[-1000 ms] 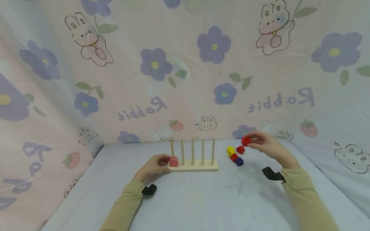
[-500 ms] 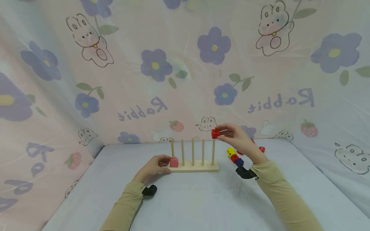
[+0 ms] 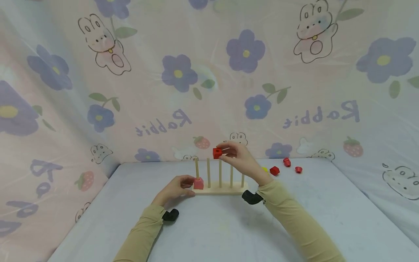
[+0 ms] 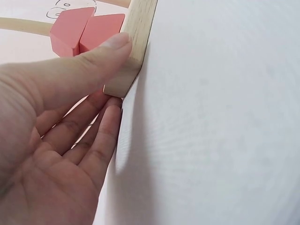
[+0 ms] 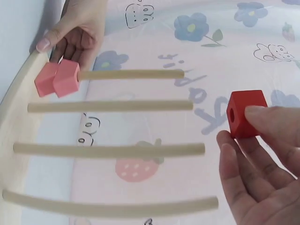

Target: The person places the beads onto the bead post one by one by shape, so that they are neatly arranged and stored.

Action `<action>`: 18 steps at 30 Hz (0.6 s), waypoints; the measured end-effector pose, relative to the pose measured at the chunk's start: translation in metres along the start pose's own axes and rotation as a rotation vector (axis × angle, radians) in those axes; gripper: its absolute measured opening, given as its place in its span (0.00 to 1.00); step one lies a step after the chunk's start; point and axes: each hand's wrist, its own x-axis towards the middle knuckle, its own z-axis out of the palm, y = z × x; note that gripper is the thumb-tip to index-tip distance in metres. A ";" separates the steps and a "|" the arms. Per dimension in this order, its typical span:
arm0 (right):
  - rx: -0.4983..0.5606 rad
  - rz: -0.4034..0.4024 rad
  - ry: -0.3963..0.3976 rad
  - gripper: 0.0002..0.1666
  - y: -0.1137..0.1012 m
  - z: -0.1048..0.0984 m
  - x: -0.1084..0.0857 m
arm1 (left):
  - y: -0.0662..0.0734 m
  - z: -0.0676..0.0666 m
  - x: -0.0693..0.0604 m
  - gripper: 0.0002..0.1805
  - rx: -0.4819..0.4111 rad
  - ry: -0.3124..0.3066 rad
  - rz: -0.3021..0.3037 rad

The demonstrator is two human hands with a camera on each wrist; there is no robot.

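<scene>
A wooden peg stand point(image 3: 216, 190) with several upright pegs stands on the table. My left hand point(image 3: 175, 189) holds its left end, the thumb point(image 4: 110, 49) on the base and the fingers at the end face. Two pink blocks point(image 5: 58, 79) sit on the leftmost peg, at its foot. My right hand point(image 3: 243, 158) pinches a red bead point(image 3: 217, 153) between thumb and fingers. The bead is held above the stand, near the height of the peg tops and close to the middle peg. A hole in the bead's side shows in the right wrist view.
Several red beads point(image 3: 274, 170) lie on the table point(image 3: 203, 233) at the back right. Part of a yellow bead point(image 3: 264, 169) shows behind the right wrist. A patterned cloth point(image 3: 212, 72) hangs behind the table's far edge.
My right hand has carried the red bead left, from beside the loose beads to over the stand. The left hand has stayed at the stand's left end.
</scene>
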 end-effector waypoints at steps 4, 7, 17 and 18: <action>-0.002 -0.018 0.001 0.19 0.003 0.013 0.006 | 0.000 0.001 0.000 0.31 -0.003 0.016 -0.017; -0.036 -0.033 0.014 0.19 0.005 0.022 0.009 | 0.000 0.000 0.001 0.31 0.006 0.020 -0.032; -0.023 -0.033 0.070 0.20 -0.001 0.038 0.012 | -0.002 0.000 0.004 0.31 0.023 0.010 -0.039; -0.018 -0.027 0.071 0.20 -0.004 0.039 0.011 | -0.001 -0.001 0.005 0.31 0.026 0.010 -0.044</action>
